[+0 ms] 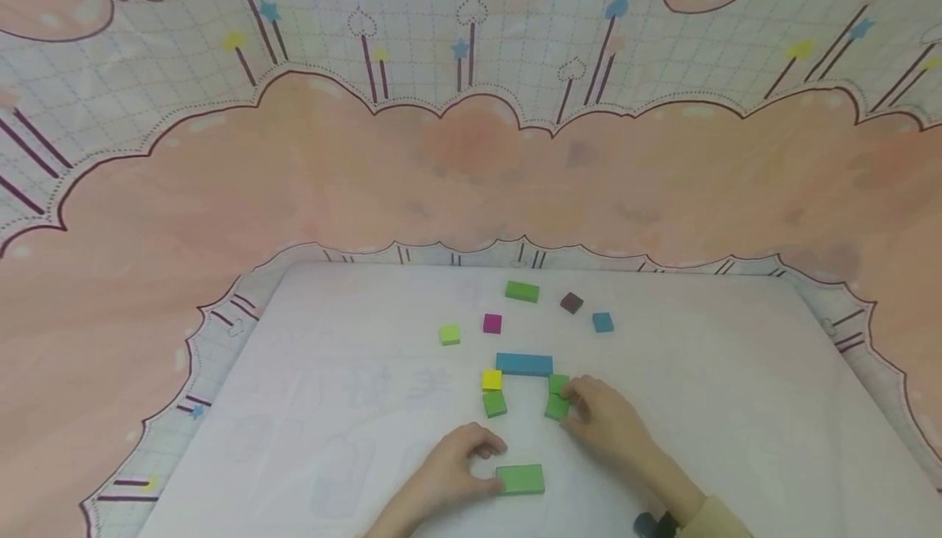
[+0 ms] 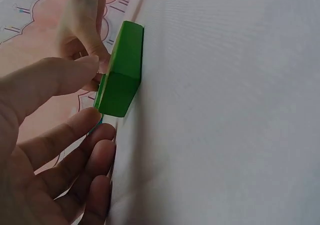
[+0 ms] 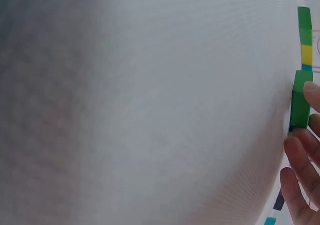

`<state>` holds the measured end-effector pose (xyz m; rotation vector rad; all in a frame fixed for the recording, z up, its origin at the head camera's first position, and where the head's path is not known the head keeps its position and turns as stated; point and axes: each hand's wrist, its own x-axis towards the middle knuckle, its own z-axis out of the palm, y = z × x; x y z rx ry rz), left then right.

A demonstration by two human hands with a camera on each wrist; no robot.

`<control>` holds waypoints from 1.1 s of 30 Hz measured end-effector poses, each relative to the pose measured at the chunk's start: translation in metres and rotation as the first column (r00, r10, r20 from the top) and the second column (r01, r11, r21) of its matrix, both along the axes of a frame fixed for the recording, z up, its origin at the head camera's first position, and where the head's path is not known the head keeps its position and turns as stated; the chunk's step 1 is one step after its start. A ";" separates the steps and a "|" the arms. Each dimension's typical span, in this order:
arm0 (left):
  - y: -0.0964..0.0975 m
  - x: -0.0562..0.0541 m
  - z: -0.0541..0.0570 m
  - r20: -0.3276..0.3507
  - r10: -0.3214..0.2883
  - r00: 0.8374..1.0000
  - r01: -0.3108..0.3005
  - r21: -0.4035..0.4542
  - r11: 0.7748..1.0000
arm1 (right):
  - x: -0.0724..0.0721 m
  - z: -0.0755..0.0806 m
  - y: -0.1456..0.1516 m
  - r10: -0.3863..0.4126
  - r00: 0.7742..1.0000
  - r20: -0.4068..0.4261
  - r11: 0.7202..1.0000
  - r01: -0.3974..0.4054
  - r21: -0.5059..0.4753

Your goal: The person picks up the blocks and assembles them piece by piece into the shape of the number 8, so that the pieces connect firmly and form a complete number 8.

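In the head view we find the left grip (image 1: 459,468) relaxed, its thumb at the left edge of the larger green block (image 1: 520,479) on the near side of the worktop (image 1: 309,358), while the right grip (image 1: 607,419) pinches the lower right green block (image 1: 556,406), with open room between that and the lower left green block (image 1: 495,404). In the left wrist view we note thumb and fingertips apart on one side of the larger block, the white surface stretching along its opposite edge. In the right wrist view we observe thumb and forefinger near opposite ends of the pinched block, the hand cropped at the frame's edge.
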<state>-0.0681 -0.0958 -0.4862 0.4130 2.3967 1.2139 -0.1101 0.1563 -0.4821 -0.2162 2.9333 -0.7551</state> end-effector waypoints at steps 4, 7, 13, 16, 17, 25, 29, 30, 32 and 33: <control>-0.001 0.002 -0.002 -0.050 -0.042 0.998 0.040 -0.029 0.999 | 0.000 -0.002 0.000 -0.003 1.000 -0.002 1.000 0.003 -0.001; -0.001 0.003 -0.005 -0.093 -0.066 0.993 0.062 -0.040 0.997 | 0.000 -0.003 0.001 -0.004 1.000 -0.004 1.000 0.004 0.000; 0.000 0.003 -0.006 -0.112 -0.076 0.991 0.072 -0.042 0.997 | 0.000 -0.004 0.001 -0.012 1.000 0.001 1.000 0.012 -0.004; 0.001 0.003 -0.007 -0.115 -0.077 0.990 0.073 -0.042 0.996 | 0.000 -0.003 0.000 -0.009 1.000 0.003 1.000 0.009 -0.007; 0.001 0.003 -0.007 -0.120 -0.078 0.990 0.073 -0.043 0.996 | 0.000 -0.004 0.000 -0.007 1.000 0.002 1.000 0.007 -0.006; 0.002 0.004 -0.009 -0.127 -0.073 0.989 0.068 -0.045 0.997 | 0.000 -0.003 0.000 -0.014 1.000 0.004 1.000 0.014 -0.002; 0.003 0.004 -0.009 -0.116 -0.079 0.990 0.073 -0.056 0.996 | 0.000 -0.003 -0.001 -0.008 1.000 -0.005 1.000 0.008 0.001; 0.003 0.004 -0.009 -0.123 -0.087 0.989 0.079 -0.063 0.995 | 0.000 -0.003 -0.001 -0.005 1.000 -0.007 1.000 0.005 0.003; 0.003 0.004 -0.010 -0.153 -0.107 0.982 0.095 -0.081 0.992 | 0.000 -0.003 -0.001 -0.003 1.000 -0.009 1.000 0.003 0.003; 0.004 0.004 -0.010 -0.170 -0.116 0.979 0.102 -0.090 0.991 | 0.001 -0.002 -0.001 -0.002 1.000 -0.010 1.000 0.002 0.002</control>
